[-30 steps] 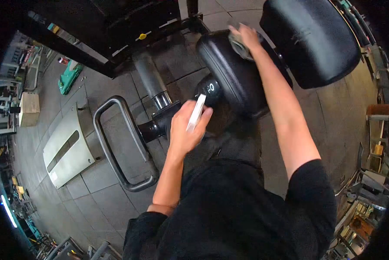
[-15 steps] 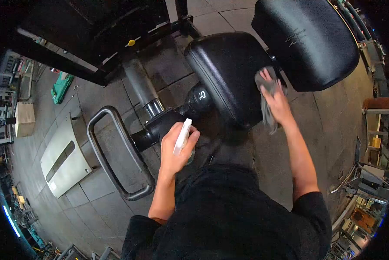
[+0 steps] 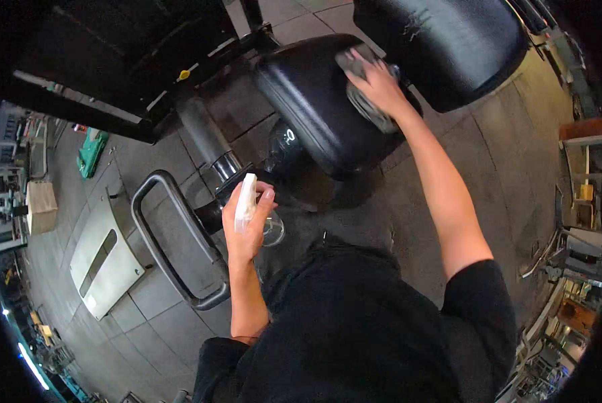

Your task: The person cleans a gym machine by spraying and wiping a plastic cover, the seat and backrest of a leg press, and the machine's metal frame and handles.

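My left hand (image 3: 247,225) is wrapped round a spray bottle (image 3: 246,201) with a white head, and the clear bottle body shows beside my fingers. Under my right hand (image 3: 380,86) a grey cloth (image 3: 369,107) is pressed on the top of a black padded seat (image 3: 314,94), near its far right edge. Beyond that hand stands a second black pad (image 3: 448,54) with white scuff marks. A black bent handle bar (image 3: 173,235) lies to the left of the bottle, beside a metal post (image 3: 210,134).
A pale curved panel (image 3: 108,269) with a slot lies on the dark tiled floor at the left. Farther back are a green object (image 3: 91,153) and a pale box (image 3: 41,207). A black machine frame (image 3: 86,104) stands at the upper left, with shelves and parts at the right edge.
My right hand has slid the cloth up and left across the seat. My left hand still holds the bottle, now a little farther left. The view has shifted slightly.
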{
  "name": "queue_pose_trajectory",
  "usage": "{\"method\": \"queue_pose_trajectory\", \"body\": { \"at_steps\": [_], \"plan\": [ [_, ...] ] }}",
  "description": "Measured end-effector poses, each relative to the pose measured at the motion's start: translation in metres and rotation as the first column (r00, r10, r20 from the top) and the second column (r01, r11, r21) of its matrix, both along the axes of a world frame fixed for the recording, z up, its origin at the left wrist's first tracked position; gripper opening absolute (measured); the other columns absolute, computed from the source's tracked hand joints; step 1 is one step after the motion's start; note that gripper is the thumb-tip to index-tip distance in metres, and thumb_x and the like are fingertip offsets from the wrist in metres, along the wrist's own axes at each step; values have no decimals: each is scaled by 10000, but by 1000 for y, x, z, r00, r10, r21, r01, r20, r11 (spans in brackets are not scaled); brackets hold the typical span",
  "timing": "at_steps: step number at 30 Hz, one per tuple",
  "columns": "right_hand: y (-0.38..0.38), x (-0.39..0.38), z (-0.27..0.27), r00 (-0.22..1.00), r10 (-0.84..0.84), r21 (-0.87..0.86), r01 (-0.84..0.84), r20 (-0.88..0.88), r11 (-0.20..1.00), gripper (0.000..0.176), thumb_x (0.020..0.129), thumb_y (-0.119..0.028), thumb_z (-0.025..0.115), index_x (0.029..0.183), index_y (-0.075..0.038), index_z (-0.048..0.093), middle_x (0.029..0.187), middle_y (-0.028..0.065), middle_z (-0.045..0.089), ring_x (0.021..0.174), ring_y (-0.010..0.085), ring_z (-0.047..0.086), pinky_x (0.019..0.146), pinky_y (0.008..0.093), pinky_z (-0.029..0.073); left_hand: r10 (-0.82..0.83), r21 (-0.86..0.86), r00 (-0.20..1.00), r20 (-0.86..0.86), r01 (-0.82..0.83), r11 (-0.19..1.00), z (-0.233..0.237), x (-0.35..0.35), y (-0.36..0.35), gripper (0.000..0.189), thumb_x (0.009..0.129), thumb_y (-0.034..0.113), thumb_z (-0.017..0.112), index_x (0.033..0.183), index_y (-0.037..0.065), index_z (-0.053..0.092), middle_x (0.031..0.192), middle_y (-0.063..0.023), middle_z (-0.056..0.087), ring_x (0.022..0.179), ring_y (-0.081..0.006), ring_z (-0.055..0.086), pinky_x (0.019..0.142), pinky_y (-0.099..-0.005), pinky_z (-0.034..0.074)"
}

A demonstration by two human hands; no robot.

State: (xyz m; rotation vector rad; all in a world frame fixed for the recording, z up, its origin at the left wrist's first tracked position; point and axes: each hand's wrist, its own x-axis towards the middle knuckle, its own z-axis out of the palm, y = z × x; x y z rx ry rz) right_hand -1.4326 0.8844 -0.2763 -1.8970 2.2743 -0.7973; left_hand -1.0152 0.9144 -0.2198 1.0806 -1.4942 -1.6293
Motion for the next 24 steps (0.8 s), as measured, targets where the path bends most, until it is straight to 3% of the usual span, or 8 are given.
{"method": "queue_pose_trajectory", "body": {
  "at_steps": [3,6,8,10,13,21,22,24],
  "plan": [
    [120,22,23,981,-70,-33,78,183,996,548,1079,-353,519,1539,-55,497,1588,100,506,1481,331,444,1251,419,274,-61,-13,995,74,62,998,-13,10,3,282,973,174,728,1126,-57,675,1065,-113,685,867,-179,665,788,-343,563],
    [124,24,11,919,-153,-87,197,362,977,520,1089,-340,518,1526,-60,518,1553,122,538,1445,297,485,1219,392,317,-34,69,993,117,26,997,-7,16,11,275,971,175,724,1129,-45,676,1046,-103,681,870,-177,662,788,-341,562],
    [91,-5,5,889,-50,-90,102,456,991,538,1077,-376,550,1507,-53,534,1485,154,592,1394,274,538,1180,376,356,-14,33,987,161,9,999,-8,20,13,269,969,180,727,1124,-36,680,1033,-96,676,870,-175,663,784,-340,559],
    [47,-31,10,898,-291,220,227,329,949,601,1023,-475,607,1406,-12,596,1323,250,675,1287,416,620,1104,468,454,-30,-25,977,209,36,999,-8,29,21,265,963,184,737,1104,-34,681,1002,-84,678,860,-165,662,782,-329,555],
    [-53,-95,-27,955,-229,232,184,186,955,805,985,-660,540,1403,26,601,1299,341,651,1261,489,611,1062,499,479,3,-108,960,280,29,994,3,31,33,215,965,169,734,1059,-17,680,949,-55,677,836,-133,654,762,-292,523],
    [-235,-203,-97,951,-188,307,108,245,946,922,898,-718,622,1214,146,683,1181,294,710,1174,369,676,1031,428,467,83,-245,939,333,1,970,20,21,66,155,954,124,727,1013,-15,691,942,-67,653,869,-139,643,758,-297,500],
    [-232,-198,-87,878,-228,403,44,421,914,947,883,-742,619,1232,136,681,1183,293,714,1186,371,673,1033,427,465,94,-224,937,336,-17,974,21,21,71,155,954,124,727,1013,-15,691,942,-67,653,869,-139,643,758,-297,500],
    [-211,-192,-82,935,-197,334,92,295,938,968,881,-762,600,1248,131,674,1204,304,713,1217,389,660,1049,433,455,116,-180,963,245,-72,981,16,18,82,144,955,97,719,1017,-28,687,963,-78,654,877,-143,647,772,-296,512]
  ]
}}
